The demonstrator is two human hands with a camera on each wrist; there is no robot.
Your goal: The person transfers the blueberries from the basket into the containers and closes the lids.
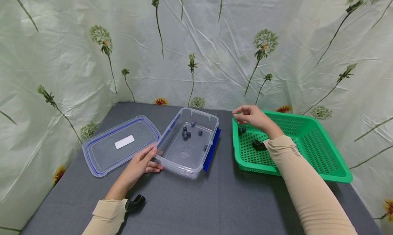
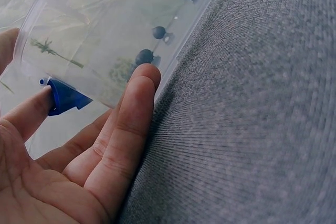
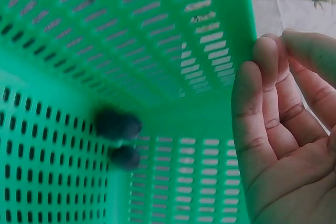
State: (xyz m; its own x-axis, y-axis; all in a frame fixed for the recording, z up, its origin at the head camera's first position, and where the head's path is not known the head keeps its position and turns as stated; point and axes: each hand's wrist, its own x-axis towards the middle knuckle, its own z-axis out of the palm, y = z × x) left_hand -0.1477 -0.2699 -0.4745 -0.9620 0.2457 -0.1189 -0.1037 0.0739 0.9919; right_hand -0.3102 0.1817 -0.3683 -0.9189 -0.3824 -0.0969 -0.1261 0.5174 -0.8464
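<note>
My left hand [image 1: 142,163] holds a clear plastic container [image 1: 181,172] by its near left corner. In the left wrist view, several fingers [image 2: 131,124] lie along the container's side, near a blue clip [image 2: 65,98]. Several dark blueberries [image 1: 200,133] sit on the container's floor. Over the left rim of a green basket [image 1: 325,149], my right hand [image 1: 250,116] hovers with loosely bent fingers, and I see nothing between them. Below it, a few blueberries [image 3: 125,158] lie in a corner of the basket, blurred in the right wrist view.
The container's clear lid [image 1: 104,160], with a blue seal and a white label, lies flat at the left. A second blue clip [image 1: 212,149] hangs down the container's right side. Grey cloth [image 1: 196,207] covers the table, and a flower-patterned curtain [image 1: 215,50] stands behind it.
</note>
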